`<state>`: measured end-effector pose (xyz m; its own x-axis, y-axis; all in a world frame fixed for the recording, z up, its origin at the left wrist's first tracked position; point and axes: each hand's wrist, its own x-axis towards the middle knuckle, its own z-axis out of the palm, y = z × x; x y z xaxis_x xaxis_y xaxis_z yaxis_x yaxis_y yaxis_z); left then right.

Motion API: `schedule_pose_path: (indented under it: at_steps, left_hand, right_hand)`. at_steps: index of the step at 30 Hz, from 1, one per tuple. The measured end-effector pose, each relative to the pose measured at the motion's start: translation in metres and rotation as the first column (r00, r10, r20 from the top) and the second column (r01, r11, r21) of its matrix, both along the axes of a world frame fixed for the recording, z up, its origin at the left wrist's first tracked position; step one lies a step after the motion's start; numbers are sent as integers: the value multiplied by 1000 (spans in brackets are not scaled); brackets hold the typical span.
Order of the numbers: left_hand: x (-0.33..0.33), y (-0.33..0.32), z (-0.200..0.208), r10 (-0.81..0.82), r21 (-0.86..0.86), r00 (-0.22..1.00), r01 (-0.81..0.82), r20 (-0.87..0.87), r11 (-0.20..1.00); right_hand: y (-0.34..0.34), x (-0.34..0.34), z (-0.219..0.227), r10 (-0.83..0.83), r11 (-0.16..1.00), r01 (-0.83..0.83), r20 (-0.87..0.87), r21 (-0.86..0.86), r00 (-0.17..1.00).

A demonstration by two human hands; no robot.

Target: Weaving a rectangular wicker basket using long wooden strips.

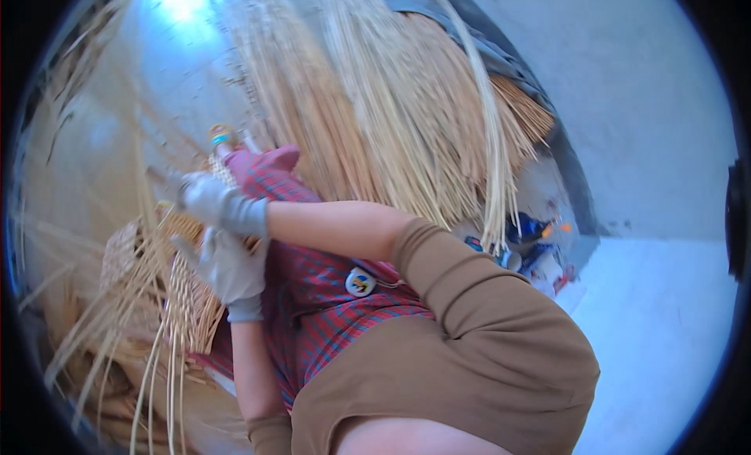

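Observation:
A partly woven wicker piece [190, 310] of pale strips leans against my lap, with long loose ends fanning out to the lower left. My left hand [233, 274], in a white glove, is closed on its upper edge, one finger lying over the weave. Just above it, my gloved right hand [205, 198] reaches left across the piece. Motion smears its fingertips, and whether a strip sits between them cannot be made out. Some of the weave is hidden behind both hands.
Long bundles of pale strips [391, 127] lie across the floor ahead and to the right. Small clutter, including a dark blue item [528, 227], sits by the wall [641, 111] at right. A red checked cloth [328, 299] covers my lap.

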<state>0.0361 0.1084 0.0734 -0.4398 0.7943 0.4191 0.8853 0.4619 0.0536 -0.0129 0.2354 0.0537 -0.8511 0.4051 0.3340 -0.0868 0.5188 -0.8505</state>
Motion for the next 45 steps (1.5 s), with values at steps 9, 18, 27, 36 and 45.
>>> schedule_pose_path:
  at_steps: [9, 18, 27, 36, 45]
  left_hand:
    - [0, 4, -12, -36, 14, 977, 40, -211, 999]
    - [68, -7, 12, -75, 179, 990, 53, 120, 982]
    - [127, 37, -11, -368, 38, 382, 648, 848, 760]
    - [123, 39, -26, -360, 174, 294, 510, 885, 843]
    - [120, 37, -28, -366, 167, 332, 499, 869, 850]
  right_hand:
    - [-1, 57, 27, -42, 889, 24, -29, -458, 999]
    - [127, 311, -176, -521, 732, 682, 648, 3, 556]
    - [203, 391, -313, -503, 547, 824, 844, 146, 184]
    - [239, 357, -332, -286, 632, 775, 931, 6, 226]
    - [248, 340, -317, -64, 893, 450, 994, 19, 86]
